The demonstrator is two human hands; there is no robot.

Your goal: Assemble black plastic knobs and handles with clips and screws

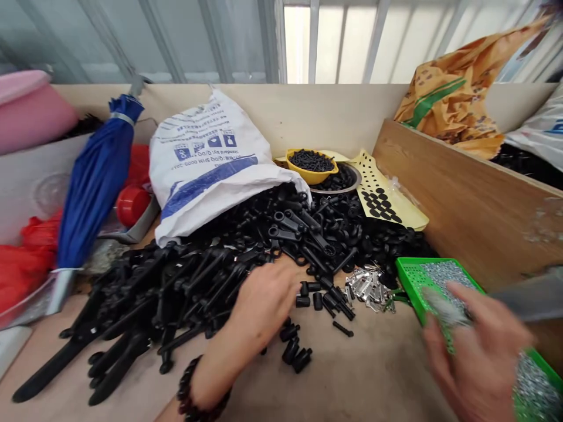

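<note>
My left hand (266,302), with a dark bead bracelet (193,390) on its wrist, reaches over the pile of black plastic handles (193,281). Its fingers bend down out of sight, so what they touch is hidden. Just right of it lie short black cylindrical pieces (317,301). Blurred by motion, my right hand (479,351) is curled around a greyish thing (446,308) that I cannot make out. This hand is over the green trays, near small metal pieces (448,275). Silver metal clips (367,287) lie between the hands.
A white sack (206,152) spills black parts at the back. Behind the pile, a yellow basket (310,173) sits on a metal bowl (354,180) beside a yellow sheet (387,199). A blue umbrella (97,176) leans left; a wooden board (475,193) borders the right.
</note>
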